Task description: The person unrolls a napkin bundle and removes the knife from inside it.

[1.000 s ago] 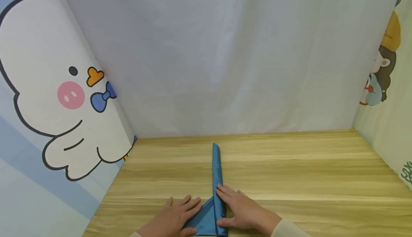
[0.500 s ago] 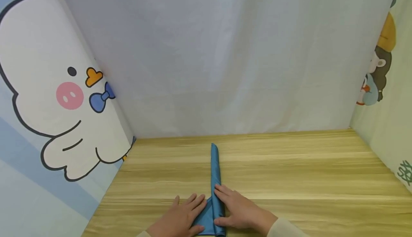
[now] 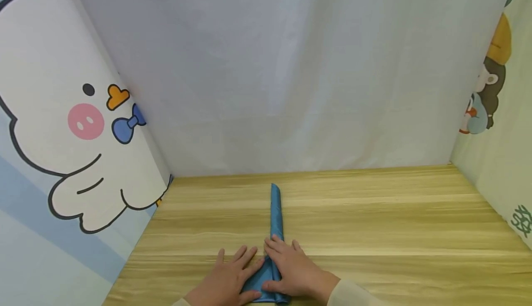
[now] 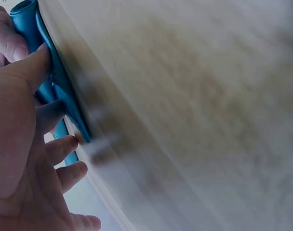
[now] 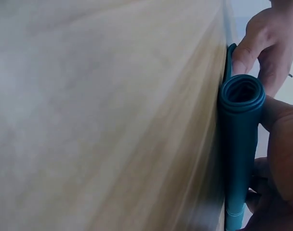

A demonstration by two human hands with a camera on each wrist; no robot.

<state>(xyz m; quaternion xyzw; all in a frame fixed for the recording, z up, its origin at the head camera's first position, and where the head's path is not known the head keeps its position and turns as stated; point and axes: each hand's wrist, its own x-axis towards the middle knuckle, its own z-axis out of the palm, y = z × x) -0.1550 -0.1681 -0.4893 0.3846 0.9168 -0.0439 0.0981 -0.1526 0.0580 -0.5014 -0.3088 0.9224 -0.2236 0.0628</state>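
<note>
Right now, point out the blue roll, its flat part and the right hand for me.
Blue roll (image 5: 240, 151): right wrist view, on its side, below the hollow end.
Flat part (image 3: 258, 279): head view, on its exposed middle.
Right hand (image 3: 296, 269): head view, on the back of the hand.

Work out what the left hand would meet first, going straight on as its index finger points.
Probably the blue roll, or the right hand resting across it; depth makes the order hard to tell.
</note>
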